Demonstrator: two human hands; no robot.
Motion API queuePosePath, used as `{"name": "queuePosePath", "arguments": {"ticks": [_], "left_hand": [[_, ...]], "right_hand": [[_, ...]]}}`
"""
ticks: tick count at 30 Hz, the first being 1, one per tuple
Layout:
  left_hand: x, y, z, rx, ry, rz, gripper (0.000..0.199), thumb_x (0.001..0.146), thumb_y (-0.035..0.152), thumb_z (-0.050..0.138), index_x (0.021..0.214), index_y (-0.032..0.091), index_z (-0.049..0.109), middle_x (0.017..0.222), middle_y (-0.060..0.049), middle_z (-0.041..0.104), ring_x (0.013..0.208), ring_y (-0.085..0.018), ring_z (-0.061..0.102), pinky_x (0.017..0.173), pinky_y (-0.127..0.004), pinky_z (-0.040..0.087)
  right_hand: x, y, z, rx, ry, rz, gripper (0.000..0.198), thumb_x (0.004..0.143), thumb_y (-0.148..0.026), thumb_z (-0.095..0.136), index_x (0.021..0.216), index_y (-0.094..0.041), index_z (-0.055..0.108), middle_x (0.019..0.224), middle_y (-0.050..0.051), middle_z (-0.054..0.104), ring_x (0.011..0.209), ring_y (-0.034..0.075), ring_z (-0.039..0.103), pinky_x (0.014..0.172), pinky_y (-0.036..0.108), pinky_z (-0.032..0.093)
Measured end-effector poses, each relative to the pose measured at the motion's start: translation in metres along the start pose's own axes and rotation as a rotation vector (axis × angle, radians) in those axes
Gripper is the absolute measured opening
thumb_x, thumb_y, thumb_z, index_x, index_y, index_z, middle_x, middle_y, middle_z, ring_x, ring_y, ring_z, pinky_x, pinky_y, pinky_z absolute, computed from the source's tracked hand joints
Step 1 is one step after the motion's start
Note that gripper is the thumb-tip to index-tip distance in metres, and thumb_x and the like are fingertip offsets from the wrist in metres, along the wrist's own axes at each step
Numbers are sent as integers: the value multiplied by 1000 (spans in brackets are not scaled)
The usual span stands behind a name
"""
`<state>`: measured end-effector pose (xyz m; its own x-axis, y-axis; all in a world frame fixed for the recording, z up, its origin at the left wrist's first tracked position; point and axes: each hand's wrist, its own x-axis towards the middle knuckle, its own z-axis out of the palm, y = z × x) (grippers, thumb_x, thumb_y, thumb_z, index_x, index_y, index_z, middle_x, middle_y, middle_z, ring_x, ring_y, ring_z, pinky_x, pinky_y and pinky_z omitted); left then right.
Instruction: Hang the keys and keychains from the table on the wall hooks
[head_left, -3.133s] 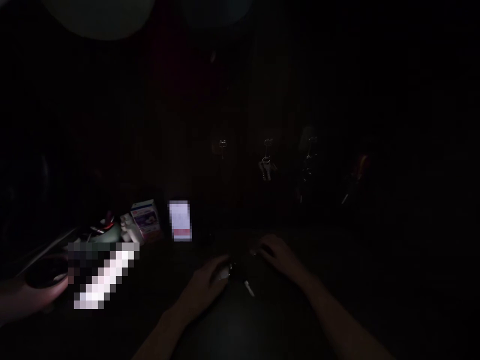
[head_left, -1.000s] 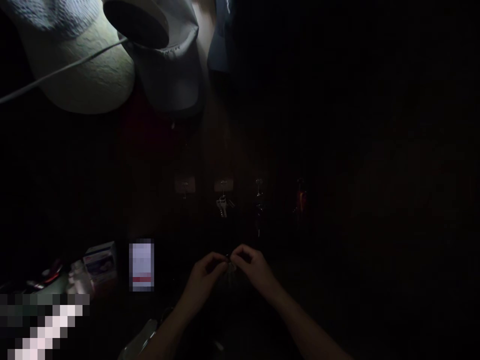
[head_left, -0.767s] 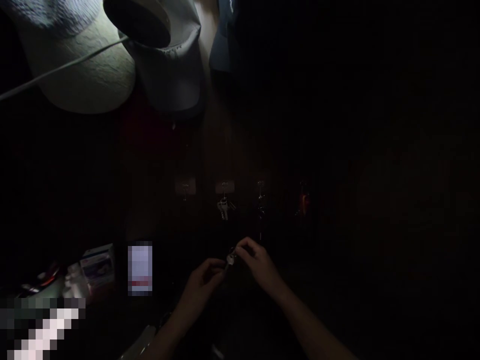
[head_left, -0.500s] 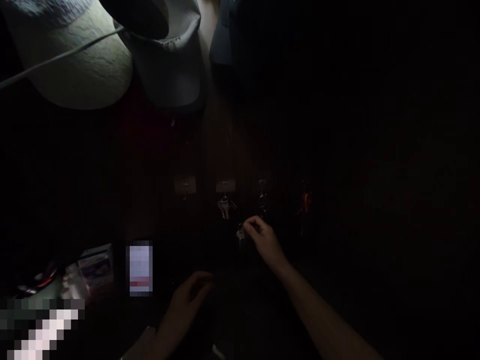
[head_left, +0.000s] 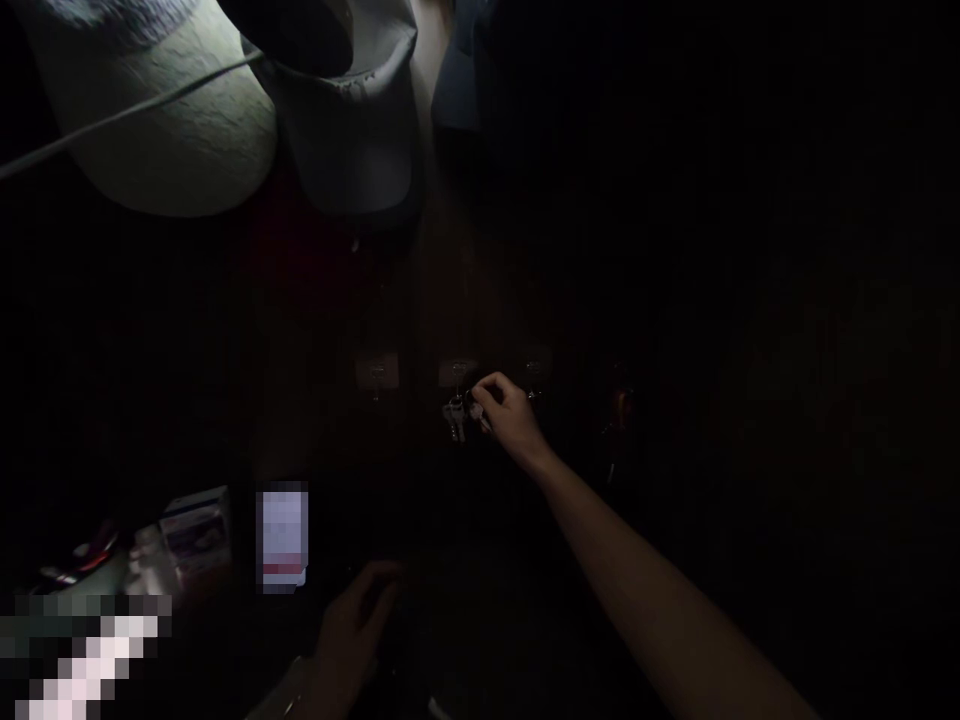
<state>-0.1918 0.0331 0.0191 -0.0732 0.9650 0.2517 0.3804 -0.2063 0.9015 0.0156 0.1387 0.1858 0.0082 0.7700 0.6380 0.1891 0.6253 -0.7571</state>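
My right hand [head_left: 514,418] is closed in a pinch on a key [head_left: 478,411], beside a hanging bunch of keys [head_left: 454,420]. That bunch hangs from a wall hook [head_left: 458,371]. Whether the held key's ring touches the hook is too dark to tell. My left hand [head_left: 351,618] is low in the view, thumb and fingers apart, with nothing visible in it. Left of the bunch is another hook [head_left: 376,372] with no keys on it. Behind my right hand, a third hook [head_left: 533,368] is partly hidden.
Pale caps [head_left: 349,150] hang above, with a cord [head_left: 150,105] crossing the left one. An orange-tinged item [head_left: 622,408] hangs at the right. A lit, blurred-out screen [head_left: 283,535], a box [head_left: 196,530] and a white bottle [head_left: 150,565] are at lower left. Much is dark.
My right hand has moved up with the key, from below the hooks to beside the hanging bunch. My left hand has shifted slightly left and down.
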Motion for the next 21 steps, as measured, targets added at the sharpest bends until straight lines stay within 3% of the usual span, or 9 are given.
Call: {"name": "queuePosePath", "arguments": {"ticks": [5, 12, 21], "left_hand": [[-2, 5, -4, 7, -52, -3, 26, 80, 41, 49, 91, 24, 65, 94, -1, 71, 93, -21, 64, 81, -27, 49], [0, 4, -5, 23, -19, -33, 25, 78, 41, 49, 89, 26, 65, 92, 0, 72, 91, -21, 65, 79, -27, 49], [4, -2, -5, 28, 5, -7, 22, 76, 39, 50, 86, 26, 66, 91, 1, 71, 91, -22, 65, 82, -30, 49]], "right_hand": [[10, 2, 4, -132, 4, -73, 15, 76, -34, 51, 70, -20, 55, 58, -5, 51, 51, 10, 47, 49, 21, 37], [8, 13, 3, -212, 5, -127, 20, 78, -36, 50, 73, -19, 60, 70, -2, 59, 66, 14, 54, 60, 24, 40], [-20, 21, 3, -196, 74, -90, 29, 83, -41, 45, 96, -23, 63, 95, 2, 65, 84, 18, 59, 67, 27, 44]]}}
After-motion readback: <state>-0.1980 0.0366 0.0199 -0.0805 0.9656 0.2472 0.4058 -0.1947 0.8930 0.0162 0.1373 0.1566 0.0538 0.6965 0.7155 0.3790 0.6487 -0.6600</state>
